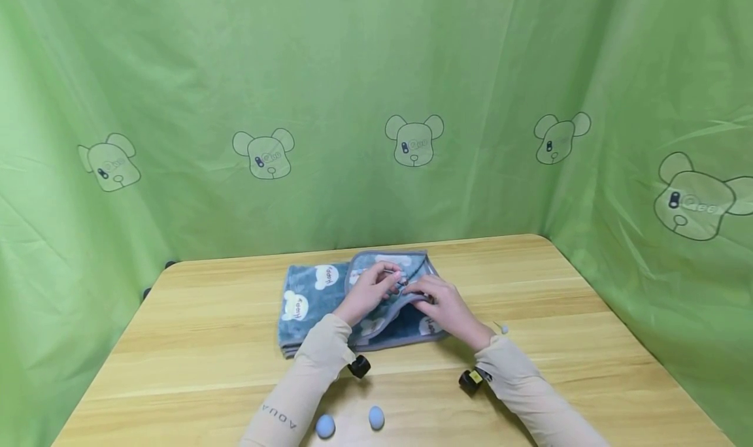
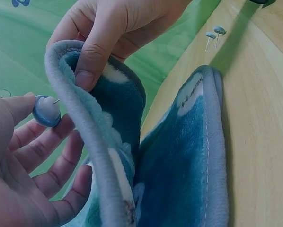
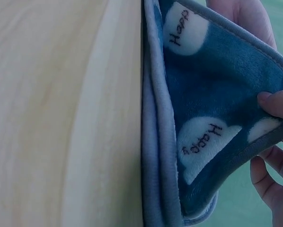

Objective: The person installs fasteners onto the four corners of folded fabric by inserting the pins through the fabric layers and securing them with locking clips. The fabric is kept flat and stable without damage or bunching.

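A teal blanket (image 1: 314, 303) with white "Happy" bear patches and grey edging lies folded on the table, its right part lifted. My right hand (image 1: 447, 310) pinches the grey-trimmed edge. In the right wrist view its thumb (image 3: 278, 104) presses on the plush face. My left hand (image 1: 370, 293) is close beside that raised edge. Between its thumb and forefinger it pinches a round-headed pin (image 2: 47, 112), blue and white, whose short needle points toward the trim. The left hand's other fingers are loosely bent beside the cloth.
Two blue egg-shaped pieces (image 1: 376, 417) lie near the front of the wooden table (image 1: 206, 342). To the right of the blanket are two more pins (image 2: 219, 30), their needles showing. Green curtains (image 1: 341, 74) with bear drawings stand behind and at both sides.
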Motion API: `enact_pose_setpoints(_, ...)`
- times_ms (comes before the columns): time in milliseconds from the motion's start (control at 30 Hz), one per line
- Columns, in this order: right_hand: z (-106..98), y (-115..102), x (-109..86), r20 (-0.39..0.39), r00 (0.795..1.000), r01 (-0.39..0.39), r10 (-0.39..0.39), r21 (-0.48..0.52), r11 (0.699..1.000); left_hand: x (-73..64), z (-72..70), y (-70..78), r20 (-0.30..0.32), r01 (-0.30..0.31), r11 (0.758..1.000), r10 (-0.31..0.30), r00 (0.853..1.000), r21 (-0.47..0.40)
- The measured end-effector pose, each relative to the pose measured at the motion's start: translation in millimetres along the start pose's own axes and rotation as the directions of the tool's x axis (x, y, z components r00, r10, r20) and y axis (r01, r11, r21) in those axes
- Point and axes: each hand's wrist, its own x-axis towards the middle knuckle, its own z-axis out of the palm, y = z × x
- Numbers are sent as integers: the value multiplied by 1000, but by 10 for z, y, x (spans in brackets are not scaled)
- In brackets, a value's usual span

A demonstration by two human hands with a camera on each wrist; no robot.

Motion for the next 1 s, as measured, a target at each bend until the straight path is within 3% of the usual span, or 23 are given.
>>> enact_pose_setpoints(200, -3, -21, -3, -17, 997, -77, 77, -1, 997, -7, 23, 16, 0, 0, 1000, 0, 1000, -30)
enact_pose_setpoints(467, -10, -50, 11, -26, 991, -131, 131, -6, 991, -67, 30, 160, 6, 8, 999, -7, 1000, -34)
enact_pose_setpoints(767, 6, -21, 3, -57, 992, -112, 110, -24, 993, -8, 34, 10, -5, -4, 999, 3, 1000, -36)
enact_pose_setpoints(1000, 6, -12, 1, -64, 992, -108, 105, -34, 994, -1, 22, -9, -2, -11, 1000, 11, 1000, -29)
